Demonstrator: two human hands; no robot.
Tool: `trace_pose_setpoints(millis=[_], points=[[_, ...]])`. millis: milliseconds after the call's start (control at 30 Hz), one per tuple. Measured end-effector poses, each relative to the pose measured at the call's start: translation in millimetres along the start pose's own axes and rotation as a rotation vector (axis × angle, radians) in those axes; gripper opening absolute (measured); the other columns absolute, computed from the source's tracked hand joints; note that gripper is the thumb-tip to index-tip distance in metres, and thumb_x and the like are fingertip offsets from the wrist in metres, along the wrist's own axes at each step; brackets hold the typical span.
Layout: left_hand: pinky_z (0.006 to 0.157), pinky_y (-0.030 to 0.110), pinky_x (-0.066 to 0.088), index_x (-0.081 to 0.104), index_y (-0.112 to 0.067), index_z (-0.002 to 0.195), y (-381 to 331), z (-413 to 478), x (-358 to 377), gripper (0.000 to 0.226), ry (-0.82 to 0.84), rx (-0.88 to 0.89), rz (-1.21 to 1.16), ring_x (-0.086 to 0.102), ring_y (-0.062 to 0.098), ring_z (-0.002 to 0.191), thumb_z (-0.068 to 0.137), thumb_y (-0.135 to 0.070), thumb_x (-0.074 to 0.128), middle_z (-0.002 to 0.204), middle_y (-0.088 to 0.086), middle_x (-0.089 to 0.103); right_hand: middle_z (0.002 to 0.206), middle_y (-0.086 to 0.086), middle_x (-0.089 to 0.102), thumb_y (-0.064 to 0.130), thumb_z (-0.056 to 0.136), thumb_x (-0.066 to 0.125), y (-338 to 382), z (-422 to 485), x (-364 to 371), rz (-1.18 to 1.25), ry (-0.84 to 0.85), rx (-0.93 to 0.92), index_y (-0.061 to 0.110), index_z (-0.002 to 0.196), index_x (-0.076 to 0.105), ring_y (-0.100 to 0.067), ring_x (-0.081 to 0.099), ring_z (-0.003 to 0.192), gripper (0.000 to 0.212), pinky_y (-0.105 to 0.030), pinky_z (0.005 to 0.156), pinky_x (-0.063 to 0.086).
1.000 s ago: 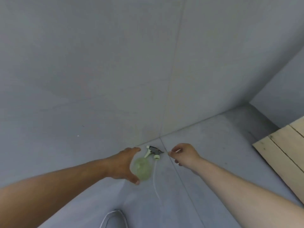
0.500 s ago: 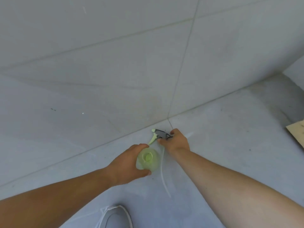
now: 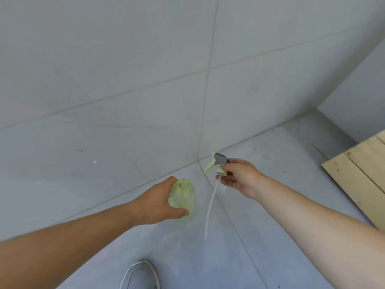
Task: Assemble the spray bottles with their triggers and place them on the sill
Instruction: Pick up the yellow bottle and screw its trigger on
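Observation:
My left hand (image 3: 158,202) grips a pale green translucent spray bottle (image 3: 184,197), held above the floor with its open neck facing up toward me. My right hand (image 3: 239,178) holds the trigger head (image 3: 217,161), grey and light green, to the right of the bottle and apart from it. Its thin white dip tube (image 3: 210,207) hangs down and to the left from the trigger, passing beside the bottle without entering it.
Grey tiled floor (image 3: 270,205) meets a grey tiled wall (image 3: 145,80) just behind my hands. A pale wooden board (image 3: 358,176) lies at the right edge. The toe of a white shoe (image 3: 141,275) shows at the bottom.
Both hands have closed on their parts and lifted them off the floor. The trigger with its tube has moved up and right, away from the bottle.

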State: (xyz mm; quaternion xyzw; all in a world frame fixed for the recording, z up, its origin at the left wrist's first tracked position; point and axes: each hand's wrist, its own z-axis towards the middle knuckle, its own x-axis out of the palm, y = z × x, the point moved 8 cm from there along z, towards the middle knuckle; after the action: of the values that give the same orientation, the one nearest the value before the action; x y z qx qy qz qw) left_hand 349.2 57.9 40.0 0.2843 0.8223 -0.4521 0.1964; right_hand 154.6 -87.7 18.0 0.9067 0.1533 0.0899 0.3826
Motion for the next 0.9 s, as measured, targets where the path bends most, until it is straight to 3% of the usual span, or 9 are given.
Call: trace_pose_setpoints(millis=[167,300,400,467,633,700,900], points=[[0.092,0.043,0.056,0.054,-0.027,0.122,-77.4,-25.9,-26.8,0.074,-0.001,0.08,0.135,0.066,0.02,0.099,0.061,-0.061,0.081,0.108,-0.005,0.066,0.09,-0.016,0.061,-0.001,0.094,0.051,68.5,-70.1,-38.7,0.029,0.044,-0.121,0.008,0.096,0.061,-0.028,0.069,0.076,0.013,-0.032,0.066,0.057],[0.088,0.037,0.053,0.051,-0.021,0.124,-145.3,-50.7,-35.9,0.064,-0.003,0.14,0.272,0.062,0.021,0.098,0.077,-0.049,0.084,0.109,-0.002,0.064,0.09,-0.014,0.063,0.003,0.095,0.051,117.8,-134.5,-67.4,-0.021,0.035,-0.234,0.009,0.098,0.062,-0.03,0.072,0.082,0.014,-0.034,0.071,0.057],[0.091,0.04,0.055,0.049,-0.02,0.128,-184.7,-73.4,-36.7,0.069,0.014,0.179,0.367,0.063,0.023,0.104,0.076,-0.052,0.083,0.115,-0.001,0.064,0.09,-0.013,0.065,0.005,0.095,0.054,152.0,-187.6,-86.5,-0.005,0.026,-0.335,0.007,0.109,0.064,-0.035,0.074,0.092,0.018,-0.042,0.084,0.059],[0.084,0.034,0.053,0.049,-0.021,0.129,-202.6,-88.9,-36.8,0.07,0.01,0.188,0.402,0.061,0.021,0.1,0.076,-0.052,0.083,0.113,-0.003,0.061,0.093,-0.015,0.064,0.003,0.094,0.054,175.5,-222.8,-98.6,0.015,-0.01,-0.429,0.006,0.107,0.064,-0.036,0.074,0.093,0.017,-0.048,0.092,0.058],[0.08,0.028,0.044,0.048,-0.019,0.132,-227.7,-123.2,-32.8,0.07,-0.003,0.171,0.423,0.056,0.018,0.099,0.079,-0.05,0.082,0.112,-0.008,0.055,0.095,-0.017,0.067,0.002,0.093,0.051,218.0,-304.1,-122.9,0.208,-0.118,-0.648,0.005,0.098,0.059,-0.032,0.075,0.081,0.01,-0.041,0.077,0.061],[0.08,0.03,0.047,0.05,-0.021,0.126,-229.1,-133.8,-28.1,0.064,0.013,0.155,0.43,0.058,0.018,0.1,0.078,-0.05,0.081,0.111,-0.009,0.057,0.095,-0.017,0.068,0.002,0.092,0.051,225.9,-330.7,-128.3,0.296,-0.142,-0.725,0.004,0.1,0.057,-0.033,0.074,0.083,0.01,-0.037,0.071,0.06],[0.078,0.032,0.053,0.053,-0.026,0.105,-234.5,-154.6,-20.1,0.052,0.035,0.157,0.414,0.064,0.017,0.094,0.071,-0.054,0.082,0.1,-0.009,0.063,0.102,-0.016,0.068,0.003,0.095,0.049,231.4,-376.0,-118.7,0.219,-0.213,-0.881,0.01,0.1,0.061,-0.029,0.073,0.085,0.014,-0.037,0.076,0.062]])
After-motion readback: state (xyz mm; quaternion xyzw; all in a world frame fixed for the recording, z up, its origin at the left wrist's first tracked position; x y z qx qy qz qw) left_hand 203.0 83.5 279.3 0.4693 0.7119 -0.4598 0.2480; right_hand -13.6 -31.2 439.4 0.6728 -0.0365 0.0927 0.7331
